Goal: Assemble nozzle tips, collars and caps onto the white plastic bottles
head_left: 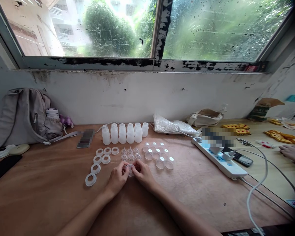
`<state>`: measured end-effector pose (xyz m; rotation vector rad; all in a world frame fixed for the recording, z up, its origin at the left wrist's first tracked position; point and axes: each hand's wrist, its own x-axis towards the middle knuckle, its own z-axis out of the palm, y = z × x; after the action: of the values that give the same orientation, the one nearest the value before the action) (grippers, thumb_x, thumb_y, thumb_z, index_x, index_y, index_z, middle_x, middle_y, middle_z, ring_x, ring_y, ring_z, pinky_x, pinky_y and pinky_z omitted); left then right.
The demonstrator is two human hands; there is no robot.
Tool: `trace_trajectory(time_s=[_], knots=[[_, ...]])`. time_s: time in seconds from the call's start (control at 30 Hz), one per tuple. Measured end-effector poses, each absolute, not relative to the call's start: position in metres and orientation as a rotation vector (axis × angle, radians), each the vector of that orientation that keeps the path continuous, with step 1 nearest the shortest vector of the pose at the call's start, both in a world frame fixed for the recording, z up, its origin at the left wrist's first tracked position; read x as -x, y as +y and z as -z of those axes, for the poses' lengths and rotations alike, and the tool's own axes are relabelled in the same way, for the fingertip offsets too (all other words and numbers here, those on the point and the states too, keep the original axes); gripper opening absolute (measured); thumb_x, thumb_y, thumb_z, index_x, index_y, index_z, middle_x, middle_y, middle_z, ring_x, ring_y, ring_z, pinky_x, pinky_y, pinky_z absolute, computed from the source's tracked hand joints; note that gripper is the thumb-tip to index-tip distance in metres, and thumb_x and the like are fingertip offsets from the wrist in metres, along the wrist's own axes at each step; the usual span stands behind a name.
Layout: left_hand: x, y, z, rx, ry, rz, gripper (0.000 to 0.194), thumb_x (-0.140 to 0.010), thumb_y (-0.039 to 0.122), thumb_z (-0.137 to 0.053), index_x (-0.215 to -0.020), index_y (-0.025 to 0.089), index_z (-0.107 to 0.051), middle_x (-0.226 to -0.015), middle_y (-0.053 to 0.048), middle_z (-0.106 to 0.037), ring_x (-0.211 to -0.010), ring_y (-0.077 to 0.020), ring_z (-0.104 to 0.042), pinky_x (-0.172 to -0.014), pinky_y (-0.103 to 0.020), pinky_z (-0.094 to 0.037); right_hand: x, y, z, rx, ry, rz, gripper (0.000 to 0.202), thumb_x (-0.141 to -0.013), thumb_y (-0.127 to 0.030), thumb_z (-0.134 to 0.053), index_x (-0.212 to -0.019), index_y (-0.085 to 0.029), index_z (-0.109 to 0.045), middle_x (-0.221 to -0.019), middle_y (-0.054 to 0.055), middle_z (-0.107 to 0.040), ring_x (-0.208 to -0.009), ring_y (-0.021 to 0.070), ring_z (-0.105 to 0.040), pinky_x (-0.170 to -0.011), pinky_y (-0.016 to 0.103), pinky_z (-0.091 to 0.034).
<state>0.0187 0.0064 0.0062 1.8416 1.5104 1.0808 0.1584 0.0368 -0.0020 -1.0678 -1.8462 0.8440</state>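
My left hand (118, 177) and my right hand (143, 173) meet near the middle of the table. Fingertips of both are pinched on opposite sides of a clear round piece (130, 171); the fingers cover part of it, so its exact kind is hard to make out. Just beyond my hands stand several clear bottle nipples (130, 150) in two rows. White screw rings (90, 180) lie to the left of my left hand. To the right of my right hand are several clear domed caps (160, 164). Frosted white bottles (130, 135) stand upright in rows behind the nipples.
A phone (85, 138) and a grey backpack (27, 114) are at the left. A white power strip (221, 160) with cables lies at the right. A silvery packet (172, 126) rests by the wall. Another person's hand (293, 153) is at the far right, near yellow parts (282, 136).
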Motion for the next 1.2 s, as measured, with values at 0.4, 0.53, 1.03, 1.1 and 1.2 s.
trace_trajectory(time_s=[0.4, 0.53, 1.03, 1.1, 1.2], knots=[[-0.015, 0.007, -0.005, -1.903, 1.574, -1.060, 0.014, -0.078, 0.028, -0.043, -0.082, 0.019, -0.053, -0.064, 0.001, -0.060, -0.056, -0.0120, -0.055, -0.052, -0.020, -0.037, -0.158, 0.036, 0.000, 0.991, -1.918, -0.810, 0.005, -0.075, -0.020, -0.048, -0.071, -0.018, -0.049, -0.056, -0.003, -0.049, -0.050, 0.0088, -0.042, -0.047, 0.020, -0.032], [-0.015, 0.007, -0.003, -1.988, 1.590, -1.010, 0.016, -0.074, 0.023, -0.047, -0.090, 0.021, -0.051, -0.071, 0.001, -0.060, -0.059, -0.0125, -0.055, -0.057, -0.022, -0.040, -0.160, 0.036, 0.001, 0.973, -1.929, -0.776, 0.003, -0.074, -0.016, -0.046, -0.073, -0.019, -0.045, -0.058, -0.004, -0.048, -0.051, 0.0091, -0.043, -0.048, 0.021, -0.033], [0.000, 0.019, -0.004, -1.980, 1.307, -1.160, 0.034, -0.079, 0.010, -0.030, -0.099, 0.021, -0.055, -0.092, -0.004, -0.058, -0.078, -0.0136, -0.055, -0.073, -0.026, -0.043, -0.163, 0.043, 0.002, 0.878, -1.647, -1.349, 0.025, -0.078, -0.041, -0.050, -0.085, -0.017, -0.052, -0.072, 0.001, -0.059, -0.048, 0.0090, -0.055, -0.046, 0.021, -0.043], [0.000, 0.019, -0.004, -1.911, 1.285, -1.193, 0.033, -0.080, 0.012, -0.031, -0.104, 0.021, -0.051, -0.095, -0.004, -0.059, -0.090, -0.0158, -0.054, -0.082, -0.030, -0.041, -0.163, 0.043, 0.005, 0.898, -1.674, -1.283, 0.024, -0.079, -0.041, -0.050, -0.079, -0.017, -0.053, -0.071, 0.001, -0.060, -0.049, 0.0093, -0.055, -0.047, 0.021, -0.043], [-0.002, 0.020, -0.001, -1.694, 1.234, -1.236, 0.030, -0.082, 0.018, -0.032, -0.107, 0.018, -0.047, -0.100, -0.007, -0.059, -0.094, -0.0174, -0.054, -0.083, -0.032, -0.041, -0.162, 0.043, 0.006, 0.906, -1.653, -1.267, 0.024, -0.078, -0.041, -0.050, -0.079, -0.017, -0.052, -0.069, 0.001, -0.061, -0.048, 0.0094, -0.055, -0.046, 0.022, -0.044]])
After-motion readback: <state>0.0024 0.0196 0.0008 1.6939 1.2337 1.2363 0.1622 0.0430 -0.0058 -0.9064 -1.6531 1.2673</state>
